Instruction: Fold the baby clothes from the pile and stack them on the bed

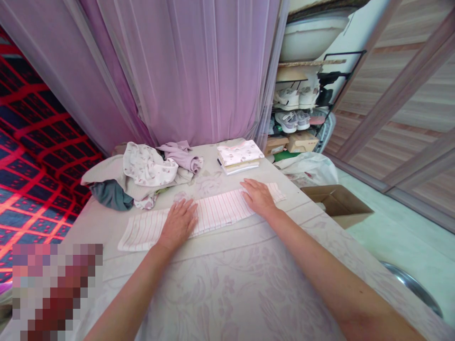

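Note:
A white garment with pink stripes (216,210) lies folded into a long, narrow strip across the patterned bed surface (220,289). My left hand (179,220) rests flat on its left half, fingers stretched out. Towards its right end, my right hand (259,195) presses flat on the cloth with the fingers extended. Behind the strip, to the right, sits a small stack of folded clothes (240,154) with a printed white piece on top. A loose heap of clothes (149,166) in white, beige, lilac and dark green lies at the back left.
A lilac curtain (199,71) hangs along the far edge. To the right stand a shoe rack (296,106) with shoes, an open cardboard box (341,203) on the floor and a metal basin (412,286). A red-and-black checked cloth (39,142) hangs at left.

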`<control>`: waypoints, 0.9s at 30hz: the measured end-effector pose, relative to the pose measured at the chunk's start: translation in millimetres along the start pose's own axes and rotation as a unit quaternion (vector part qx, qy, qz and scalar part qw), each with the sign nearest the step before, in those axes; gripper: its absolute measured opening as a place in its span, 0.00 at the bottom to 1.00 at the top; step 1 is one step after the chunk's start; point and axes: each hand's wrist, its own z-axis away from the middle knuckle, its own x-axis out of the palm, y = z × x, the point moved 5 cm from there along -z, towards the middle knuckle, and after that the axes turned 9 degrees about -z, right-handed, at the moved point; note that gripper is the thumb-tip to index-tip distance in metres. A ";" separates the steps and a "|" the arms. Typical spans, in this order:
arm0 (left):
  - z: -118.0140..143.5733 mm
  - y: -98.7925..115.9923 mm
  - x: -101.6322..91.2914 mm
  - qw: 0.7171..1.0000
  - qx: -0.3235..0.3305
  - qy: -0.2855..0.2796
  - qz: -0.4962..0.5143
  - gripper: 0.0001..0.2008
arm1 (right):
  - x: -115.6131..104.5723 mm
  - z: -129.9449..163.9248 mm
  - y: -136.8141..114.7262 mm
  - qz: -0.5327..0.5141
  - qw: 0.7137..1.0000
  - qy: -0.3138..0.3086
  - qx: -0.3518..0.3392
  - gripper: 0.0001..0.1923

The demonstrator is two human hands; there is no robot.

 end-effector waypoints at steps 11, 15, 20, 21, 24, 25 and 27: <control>22.5 31.5 11.7 0.998 0.043 -0.041 0.011 0.26 | 33.3 53.0 -71.9 -0.052 0.974 -0.191 -0.113 0.28; 20.8 33.7 8.1 0.998 0.043 -0.040 0.026 0.27 | 35.6 63.2 -93.4 -0.076 0.964 -0.203 -0.153 0.29; 33.6 4.0 -1.0 0.998 -0.021 -0.045 0.047 0.25 | 39.0 75.3 -98.3 -0.094 0.961 -0.213 -0.147 0.28; 41.1 -7.9 -3.2 0.997 -0.050 -0.045 0.041 0.24 | 38.4 75.0 -98.1 -0.096 0.962 -0.214 -0.142 0.27; 70.1 -41.8 -8.1 0.991 -0.127 -0.038 0.016 0.23 | 34.0 65.9 -103.6 -0.094 0.968 -0.202 -0.119 0.25; 79.6 -50.0 -8.4 0.989 -0.146 -0.036 0.009 0.23 | 32.0 60.0 -108.7 -0.093 0.971 -0.189 -0.114 0.25; 94.1 -59.2 -6.5 0.985 -0.172 -0.036 0.000 0.23 | 28.7 45.2 -124.1 -0.091 0.978 -0.155 -0.110 0.26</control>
